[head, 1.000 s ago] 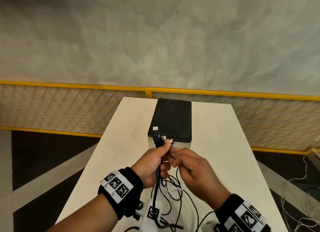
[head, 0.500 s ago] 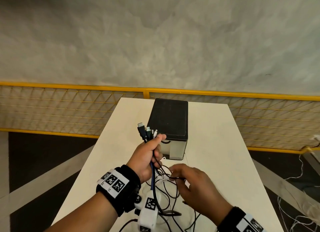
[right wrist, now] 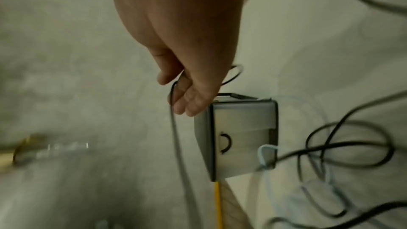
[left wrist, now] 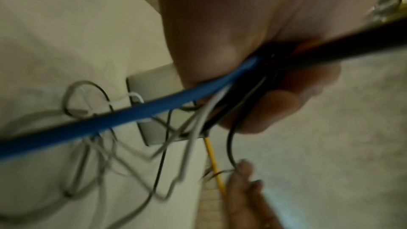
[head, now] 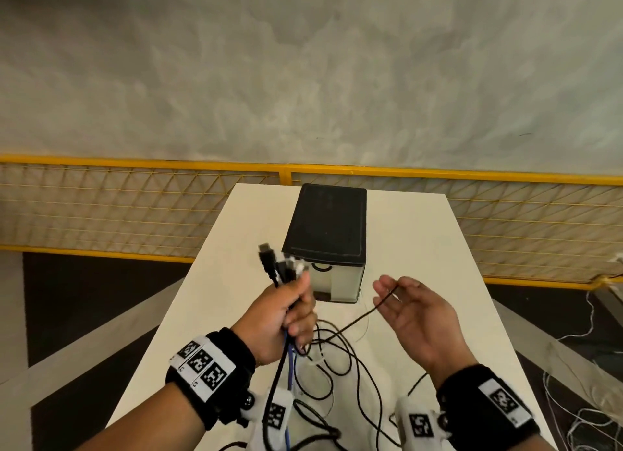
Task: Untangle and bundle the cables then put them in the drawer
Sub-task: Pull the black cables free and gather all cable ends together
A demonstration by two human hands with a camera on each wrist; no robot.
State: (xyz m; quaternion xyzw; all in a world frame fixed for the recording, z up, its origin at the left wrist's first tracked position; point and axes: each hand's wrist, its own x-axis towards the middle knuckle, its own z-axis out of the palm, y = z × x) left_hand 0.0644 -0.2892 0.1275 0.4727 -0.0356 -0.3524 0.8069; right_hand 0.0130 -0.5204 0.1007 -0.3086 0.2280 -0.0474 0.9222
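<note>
Head view: our left hand grips the cables by their plugs above the worktop; our right hand, fingers relaxed, lifts one black strand. Loops lie tangled; the drawer remains closed.

The right hand reaches forward with relaxed, nearly straight fingers, a thin black cable running across the fingertips. Just beyond them a small grey drawer box stands on the white table. Loose black cable loops lie beside the box.
</note>
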